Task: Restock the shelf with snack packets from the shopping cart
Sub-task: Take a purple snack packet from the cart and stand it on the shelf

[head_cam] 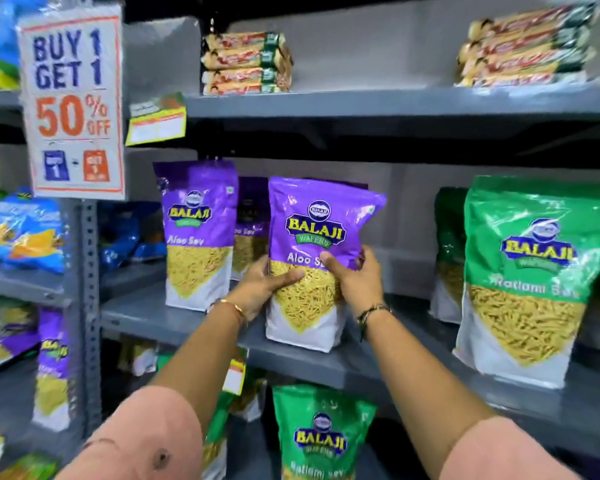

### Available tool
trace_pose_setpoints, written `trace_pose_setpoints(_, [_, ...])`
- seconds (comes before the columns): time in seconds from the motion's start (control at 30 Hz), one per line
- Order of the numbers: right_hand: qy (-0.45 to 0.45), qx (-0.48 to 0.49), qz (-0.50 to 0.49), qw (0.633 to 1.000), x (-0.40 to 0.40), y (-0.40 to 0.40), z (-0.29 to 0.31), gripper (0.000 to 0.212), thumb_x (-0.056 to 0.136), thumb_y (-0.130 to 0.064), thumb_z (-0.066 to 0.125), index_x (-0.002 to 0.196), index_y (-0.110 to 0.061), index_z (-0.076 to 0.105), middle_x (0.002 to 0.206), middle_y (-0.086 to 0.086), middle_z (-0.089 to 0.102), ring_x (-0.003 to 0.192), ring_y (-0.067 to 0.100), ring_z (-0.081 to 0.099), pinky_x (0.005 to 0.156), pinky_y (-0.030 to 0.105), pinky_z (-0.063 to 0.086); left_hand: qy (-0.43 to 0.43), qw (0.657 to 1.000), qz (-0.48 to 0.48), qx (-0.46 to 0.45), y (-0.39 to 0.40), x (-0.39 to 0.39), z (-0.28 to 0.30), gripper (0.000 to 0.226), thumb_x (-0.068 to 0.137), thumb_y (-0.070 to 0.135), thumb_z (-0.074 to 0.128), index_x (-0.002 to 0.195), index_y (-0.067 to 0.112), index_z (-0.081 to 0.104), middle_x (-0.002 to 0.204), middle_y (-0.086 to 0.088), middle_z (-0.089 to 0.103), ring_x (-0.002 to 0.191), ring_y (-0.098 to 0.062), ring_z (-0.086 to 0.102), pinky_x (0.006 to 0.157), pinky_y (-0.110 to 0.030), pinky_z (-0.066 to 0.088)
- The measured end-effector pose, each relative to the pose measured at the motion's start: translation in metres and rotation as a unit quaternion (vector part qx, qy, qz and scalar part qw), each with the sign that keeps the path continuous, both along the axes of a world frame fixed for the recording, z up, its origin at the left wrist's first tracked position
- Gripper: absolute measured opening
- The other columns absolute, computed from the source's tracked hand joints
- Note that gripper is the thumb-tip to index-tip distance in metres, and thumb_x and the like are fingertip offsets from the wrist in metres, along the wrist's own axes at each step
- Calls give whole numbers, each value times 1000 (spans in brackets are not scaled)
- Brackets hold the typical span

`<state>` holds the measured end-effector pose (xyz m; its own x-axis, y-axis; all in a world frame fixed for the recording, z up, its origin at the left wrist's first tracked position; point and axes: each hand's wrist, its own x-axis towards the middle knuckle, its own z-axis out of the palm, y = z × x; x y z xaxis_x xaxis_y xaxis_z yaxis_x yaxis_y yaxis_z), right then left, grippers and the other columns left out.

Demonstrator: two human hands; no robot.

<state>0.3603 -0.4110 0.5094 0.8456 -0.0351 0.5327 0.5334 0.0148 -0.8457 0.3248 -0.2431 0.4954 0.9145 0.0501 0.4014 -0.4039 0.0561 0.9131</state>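
Observation:
A purple Aloo Sev packet [312, 233] stands upright near the front edge of the grey middle shelf [174, 320]. My left hand [262, 284] grips its left side and my right hand [355, 280] grips its right side, thumbs across the front. Another purple Aloo Sev packet [198, 233] stands to the left, and a third purple packet [252, 223] sits behind, between them. The shopping cart is out of view.
Green Ratlami Sev packets [530, 271] stand at the shelf's right, one more [321, 434] on the shelf below. Stacked noodle packs [246, 64] lie on the top shelf. A "Buy 1 Get 1" sign [73, 102] hangs on the upright; blue packets [25, 233] fill the left bay.

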Motion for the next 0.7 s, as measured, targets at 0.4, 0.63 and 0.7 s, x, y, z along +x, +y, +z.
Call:
trace_pose_setpoints(0.4, [-65,103,26,992,8,-17,48,20,84,-30,68,71,-18,58,63,-8,62,61,5,52,60,22,42,-27,980,130,146,-19,1,-42,130,38,27,94,135,26,8,134,3,46,123,-14,48,106,-29,36])
trace_pose_setpoints(0.63, [-82,70,-6,994,18,-23,75,38,84,-8,67,55,-19,45,34,-18,51,35,-6,43,41,9,35,-28,975,154,159,-23,1,-40,117,43,24,93,130,24,14,128,4,49,117,-13,48,97,-21,34])
trace_pose_setpoints(0.7, [-69,80,3,994,22,-23,69,33,83,-11,69,58,-19,49,40,-15,57,42,-5,48,47,12,39,-36,974,163,156,-25,4,-41,113,46,21,93,128,23,15,127,4,49,116,-13,49,95,-20,33])
